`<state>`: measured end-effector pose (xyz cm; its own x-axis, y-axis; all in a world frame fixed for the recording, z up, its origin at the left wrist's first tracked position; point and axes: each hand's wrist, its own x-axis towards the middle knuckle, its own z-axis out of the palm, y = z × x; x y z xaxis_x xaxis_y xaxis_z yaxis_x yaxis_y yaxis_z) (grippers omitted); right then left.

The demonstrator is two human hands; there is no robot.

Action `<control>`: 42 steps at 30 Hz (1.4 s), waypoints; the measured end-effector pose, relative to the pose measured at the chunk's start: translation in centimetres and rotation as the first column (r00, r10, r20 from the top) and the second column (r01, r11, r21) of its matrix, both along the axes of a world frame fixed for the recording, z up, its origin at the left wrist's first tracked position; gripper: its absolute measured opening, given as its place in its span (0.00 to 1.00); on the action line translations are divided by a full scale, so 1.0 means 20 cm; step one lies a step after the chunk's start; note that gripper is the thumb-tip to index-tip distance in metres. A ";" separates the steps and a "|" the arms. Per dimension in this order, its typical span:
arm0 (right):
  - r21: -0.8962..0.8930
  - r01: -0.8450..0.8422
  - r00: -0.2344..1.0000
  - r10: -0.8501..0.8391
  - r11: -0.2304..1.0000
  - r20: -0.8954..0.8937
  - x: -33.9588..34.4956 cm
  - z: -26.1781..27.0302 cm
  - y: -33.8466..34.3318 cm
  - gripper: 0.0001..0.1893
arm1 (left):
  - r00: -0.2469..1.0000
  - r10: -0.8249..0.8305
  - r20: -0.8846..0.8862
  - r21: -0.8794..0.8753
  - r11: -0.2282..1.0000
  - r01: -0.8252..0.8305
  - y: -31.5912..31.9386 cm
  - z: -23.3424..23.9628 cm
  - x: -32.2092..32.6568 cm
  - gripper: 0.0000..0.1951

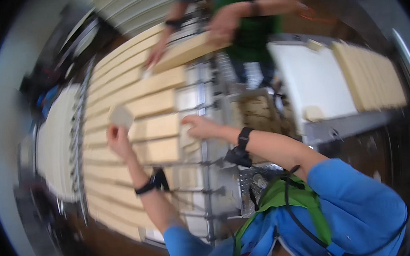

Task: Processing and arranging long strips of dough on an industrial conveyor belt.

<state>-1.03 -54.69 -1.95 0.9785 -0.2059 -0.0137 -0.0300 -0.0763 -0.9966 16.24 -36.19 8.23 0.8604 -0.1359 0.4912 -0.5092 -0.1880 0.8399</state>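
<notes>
Long pale-yellow food slabs (155, 127), like tofu or dough, lie side by side across a rack-like table before me. My left hand (119, 141) is raised over them, pinching a flat whitish scraper-like piece (121, 116); blur hides its exact kind. Near the slabs' right-hand ends is my right hand (203, 127), its fingers curled. Pale scraps (191, 145) lie just below that hand, and I cannot tell whether it grips any. Dark bands with small devices sit on both my wrists.
Opposite me, a co-worker in a green apron (250, 18) handles a long slab (184, 53) with both hands. A bin of pale offcuts (258, 110) stands right of the table's metal rail (206, 171). Farther right, a white board (314, 78) carries stacked slabs (368, 73).
</notes>
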 end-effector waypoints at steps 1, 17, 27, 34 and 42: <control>-0.016 0.030 0.999 -0.030 0.999 0.025 -0.07 0.04 -0.06 0.25 | 0.968 -0.135 -0.211 -0.020 0.991 0.134 -0.11 0.04 -0.17 0.05; -0.539 0.812 0.255 -0.967 0.222 -0.015 -2.26 -0.15 -1.37 0.27 | 0.644 -0.751 -0.147 0.650 0.417 0.635 -1.62 -0.32 -1.23 0.19; -0.646 0.663 0.298 -0.925 0.378 -0.236 -2.41 -0.14 -1.62 0.21 | 0.395 -0.913 0.101 0.677 0.354 0.646 -3.14 -0.74 -1.94 0.23; -0.654 0.643 0.324 -0.915 0.398 -0.239 -2.45 -0.14 -1.63 0.27 | 0.539 -0.840 -0.057 0.881 0.212 0.424 -3.59 -0.78 -2.13 0.24; -0.653 0.578 0.489 -0.848 0.489 -0.203 -2.43 -0.12 -1.67 0.25 | 0.769 -0.599 -0.221 0.943 0.071 0.326 -3.37 -0.62 -1.92 0.27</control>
